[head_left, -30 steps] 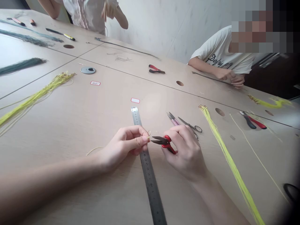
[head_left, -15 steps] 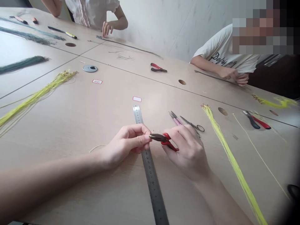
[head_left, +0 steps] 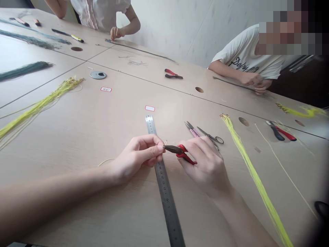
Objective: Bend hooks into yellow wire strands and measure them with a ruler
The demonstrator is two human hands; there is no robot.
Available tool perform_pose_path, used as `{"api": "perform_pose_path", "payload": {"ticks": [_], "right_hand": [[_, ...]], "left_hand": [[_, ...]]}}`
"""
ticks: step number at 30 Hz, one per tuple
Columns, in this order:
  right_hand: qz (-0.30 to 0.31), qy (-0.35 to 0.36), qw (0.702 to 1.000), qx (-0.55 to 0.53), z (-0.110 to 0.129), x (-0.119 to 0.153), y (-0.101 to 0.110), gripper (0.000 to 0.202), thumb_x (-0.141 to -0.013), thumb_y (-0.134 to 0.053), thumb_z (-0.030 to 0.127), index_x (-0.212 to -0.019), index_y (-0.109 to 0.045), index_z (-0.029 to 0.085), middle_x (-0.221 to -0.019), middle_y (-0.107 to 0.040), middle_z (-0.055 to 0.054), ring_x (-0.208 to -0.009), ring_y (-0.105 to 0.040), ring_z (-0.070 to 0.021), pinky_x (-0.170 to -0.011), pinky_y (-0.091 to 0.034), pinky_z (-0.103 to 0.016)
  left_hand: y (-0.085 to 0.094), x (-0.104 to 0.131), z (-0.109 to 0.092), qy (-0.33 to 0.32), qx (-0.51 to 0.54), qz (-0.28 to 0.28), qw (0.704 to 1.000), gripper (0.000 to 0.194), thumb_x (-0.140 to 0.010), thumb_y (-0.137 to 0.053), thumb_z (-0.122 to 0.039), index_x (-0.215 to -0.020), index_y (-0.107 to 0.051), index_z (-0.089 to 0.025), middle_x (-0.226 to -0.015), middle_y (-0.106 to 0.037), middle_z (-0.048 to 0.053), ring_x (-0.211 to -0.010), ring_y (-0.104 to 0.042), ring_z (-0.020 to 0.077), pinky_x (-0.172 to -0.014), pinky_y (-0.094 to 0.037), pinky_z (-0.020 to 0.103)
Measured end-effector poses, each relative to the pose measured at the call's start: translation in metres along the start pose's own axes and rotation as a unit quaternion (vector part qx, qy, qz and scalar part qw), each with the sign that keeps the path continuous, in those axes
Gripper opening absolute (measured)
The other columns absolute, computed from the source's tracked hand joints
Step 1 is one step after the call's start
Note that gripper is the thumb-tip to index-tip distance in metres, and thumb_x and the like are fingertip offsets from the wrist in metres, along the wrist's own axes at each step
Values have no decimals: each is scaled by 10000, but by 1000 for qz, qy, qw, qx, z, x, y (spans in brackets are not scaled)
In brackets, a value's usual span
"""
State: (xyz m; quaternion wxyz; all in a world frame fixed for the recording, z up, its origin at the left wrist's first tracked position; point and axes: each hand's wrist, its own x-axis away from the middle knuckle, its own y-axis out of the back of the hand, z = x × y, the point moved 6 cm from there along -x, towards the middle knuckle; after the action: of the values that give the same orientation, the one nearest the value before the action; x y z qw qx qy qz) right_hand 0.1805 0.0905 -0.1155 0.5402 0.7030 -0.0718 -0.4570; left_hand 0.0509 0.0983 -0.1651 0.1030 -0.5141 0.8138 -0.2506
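My right hand [head_left: 205, 163] is wrapped round the red handles of small pliers [head_left: 174, 149], whose dark jaws point left and look closed. At the jaw tips, my left hand [head_left: 144, 152] pinches the end of a thin yellow cord [head_left: 106, 161], which trails out behind the wrist. A tiny loop [head_left: 166, 142] shows just above the tips. Beneath both hands a steel ruler [head_left: 168, 206] lies lengthwise on the table. Two pairs of scissors, one with pink handles [head_left: 191, 129] and one dark [head_left: 210, 136], lie just beyond my right hand.
Yellow cord bundles lie left [head_left: 43, 104] and right [head_left: 252, 171]. Other pliers rest at the far middle [head_left: 173, 74] and right [head_left: 281, 132]. A blank label [head_left: 149, 108] sits past the ruler. Two people work across the table [head_left: 123, 75] with dark cords.
The jaws of the pliers have come together at my left fingertips and tilted slightly, and the small loop now shows more clearly. Across the table, the people's hands have shifted a little.
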Motion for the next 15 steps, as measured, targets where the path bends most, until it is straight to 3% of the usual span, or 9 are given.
{"api": "perform_pose_path", "payload": {"ticks": [12,15], "right_hand": [[0,-6,1000,-1,-1,1,0,50,-847,-533,185,-828,-578,173,-695,-603,-41,-687,-499,-184,-678,-430,-316],[13,-26,999,-31,0,2,-3,55,-838,-517,162,-820,-568,172,-695,-582,-37,-687,-495,-181,-656,-425,-302]], "left_hand": [[1,-1,0,-1,-28,3,1000,163,-818,-577,-253,-695,-540,-152,-576,-463,-41,-516,-346,68,-513,-241,227],[1,2,-3,-9,-94,-32,995,228,-842,-550,-310,-676,-514,-158,-590,-439,-41,-551,-342,82,-540,-257,236]]}}
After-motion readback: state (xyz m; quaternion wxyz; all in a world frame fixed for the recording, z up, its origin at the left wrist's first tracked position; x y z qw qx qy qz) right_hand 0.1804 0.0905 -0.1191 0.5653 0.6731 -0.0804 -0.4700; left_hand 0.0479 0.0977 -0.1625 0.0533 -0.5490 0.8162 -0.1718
